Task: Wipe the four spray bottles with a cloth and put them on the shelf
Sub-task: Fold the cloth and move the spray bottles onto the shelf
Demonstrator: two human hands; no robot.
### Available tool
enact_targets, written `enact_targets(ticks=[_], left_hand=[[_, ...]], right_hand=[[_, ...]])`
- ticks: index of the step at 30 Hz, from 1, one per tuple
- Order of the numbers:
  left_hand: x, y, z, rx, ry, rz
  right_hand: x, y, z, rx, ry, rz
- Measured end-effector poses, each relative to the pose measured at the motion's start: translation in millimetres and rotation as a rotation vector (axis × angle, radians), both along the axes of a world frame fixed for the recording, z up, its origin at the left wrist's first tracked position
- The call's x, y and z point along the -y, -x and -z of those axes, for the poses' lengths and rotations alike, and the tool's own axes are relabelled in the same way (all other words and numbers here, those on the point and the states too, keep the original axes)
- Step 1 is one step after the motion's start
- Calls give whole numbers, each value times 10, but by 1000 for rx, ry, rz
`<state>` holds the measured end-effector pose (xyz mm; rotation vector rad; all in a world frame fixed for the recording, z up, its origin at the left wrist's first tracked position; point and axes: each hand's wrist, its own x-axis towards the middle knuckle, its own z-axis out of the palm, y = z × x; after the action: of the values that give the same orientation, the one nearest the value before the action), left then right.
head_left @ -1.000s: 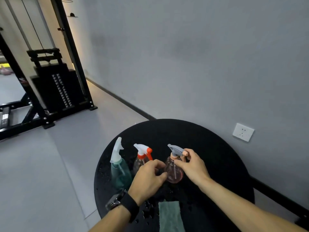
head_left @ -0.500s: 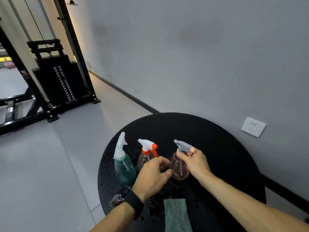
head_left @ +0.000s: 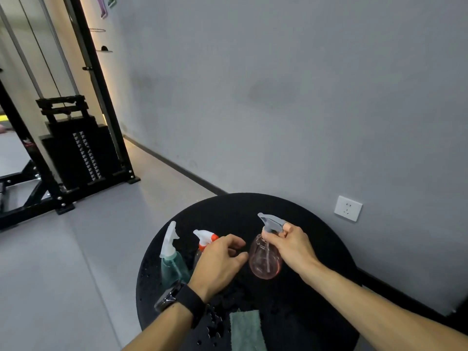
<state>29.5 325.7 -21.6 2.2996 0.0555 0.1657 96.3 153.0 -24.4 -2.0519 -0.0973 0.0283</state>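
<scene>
A grey wall (head_left: 278, 84) fills most of the view, with a black weight machine (head_left: 76, 153) standing on the floor to my left. Below me is a round black surface (head_left: 228, 211) dotted with water drops. My right hand (head_left: 291, 245) grips the pink spray bottle (head_left: 264, 259) by its grey trigger neck, holding it upright. My left hand (head_left: 220, 262), fingers loosely curled and holding nothing, sits just beside that bottle. Left of it stand a teal spray bottle (head_left: 172, 264) and an orange-capped spray bottle (head_left: 205, 238). A green cloth (head_left: 247, 330) lies flat near me.
</scene>
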Motion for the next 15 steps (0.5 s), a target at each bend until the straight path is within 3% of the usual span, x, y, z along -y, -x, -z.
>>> enact_targets(ticks=[15], left_hand=[[1078, 254, -792, 114, -78, 208]], right_hand=[[1254, 678, -767, 84, 7, 196]])
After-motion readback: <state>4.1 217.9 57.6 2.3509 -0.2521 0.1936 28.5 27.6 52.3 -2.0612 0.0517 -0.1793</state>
